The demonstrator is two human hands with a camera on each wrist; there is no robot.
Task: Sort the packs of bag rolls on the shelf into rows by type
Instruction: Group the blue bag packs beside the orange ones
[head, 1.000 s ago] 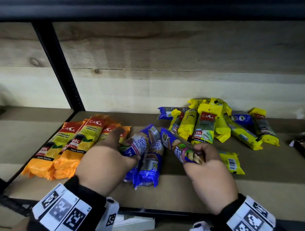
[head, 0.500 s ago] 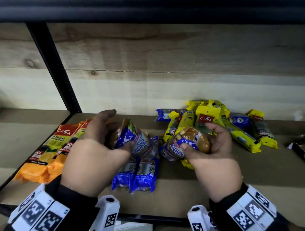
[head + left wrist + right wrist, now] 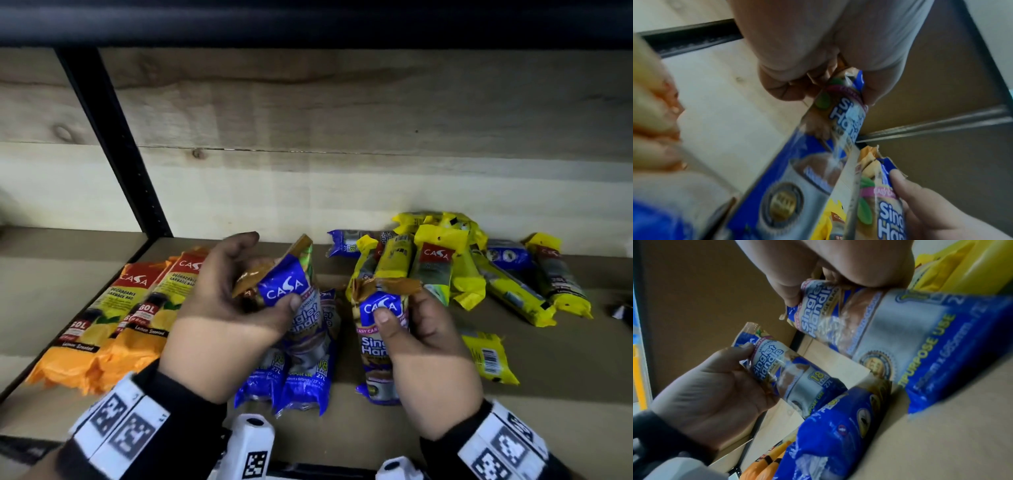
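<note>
My left hand [image 3: 263, 287] grips a blue "Singlet Handle" pack [image 3: 286, 291] by its top end, thumb on the front, held tilted above the shelf. My right hand [image 3: 400, 313] pinches the top of a second blue pack [image 3: 376, 346], upright with its label facing me. In the left wrist view the left hand's blue pack [image 3: 846, 107] hangs from the fingers, with the right hand's pack [image 3: 881, 206] lower right. Two more blue packs [image 3: 301, 383] lie side by side on the shelf under my left hand. Orange packs [image 3: 113, 308] lie in a row at the left.
A loose heap of yellow packs [image 3: 445, 267] lies at the back right, with blue packs [image 3: 507, 257] mixed in. One yellow pack [image 3: 486, 356] lies barcode up beside my right hand. A black upright post [image 3: 113, 144] stands at the left, the wooden back wall [image 3: 342, 120] behind.
Both hands have lifted their blue packs off the shelf and turned them from lying crosswise to top end up, labels toward me. The packs on the shelf have not moved.
</note>
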